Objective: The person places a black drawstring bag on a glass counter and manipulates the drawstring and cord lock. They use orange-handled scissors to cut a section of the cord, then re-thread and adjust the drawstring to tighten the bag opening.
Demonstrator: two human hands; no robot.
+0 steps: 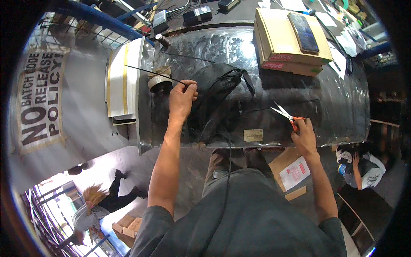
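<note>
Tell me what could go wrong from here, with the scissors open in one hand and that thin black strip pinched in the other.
The scissors lie open in the right hand, blades aimed toward the black strap bundle; a careless close might nick it. The thin black strip pinched by the left hand pokes out past the tape roll and could knock it.

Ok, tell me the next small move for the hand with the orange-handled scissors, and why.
Probably bring the orange-handled scissors in the right hand left toward the thin black strip. The left hand pinches that strip over the black fabric bundle, while the blades are open and well apart from it.
</note>
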